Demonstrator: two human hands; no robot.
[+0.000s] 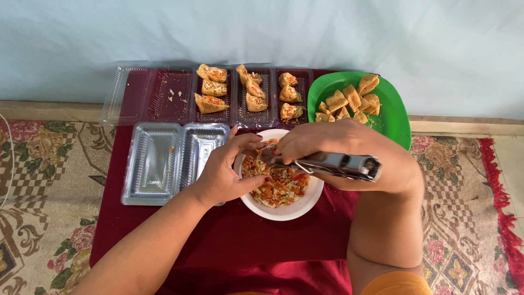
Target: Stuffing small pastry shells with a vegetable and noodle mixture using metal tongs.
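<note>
bright, even light | soft shadows | sharp focus | slight edge distortion

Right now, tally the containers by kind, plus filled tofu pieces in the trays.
Clear plastic hinged trays: 2
Green plastic plate: 1
White round bowl: 1
Stuffed fried tofu pieces: 9
Total: 13

white bowl (284,210) of shredded vegetable filling is set on the maroon cloth (229,240) | metal tongs (333,164) are gripped by right hand (327,145) over the bowl | bowl's left rim is touched by left hand (224,172) | green plate (396,117) of fried tofu is seen behind the bowl | clear tray (164,161) lies left of it
</note>
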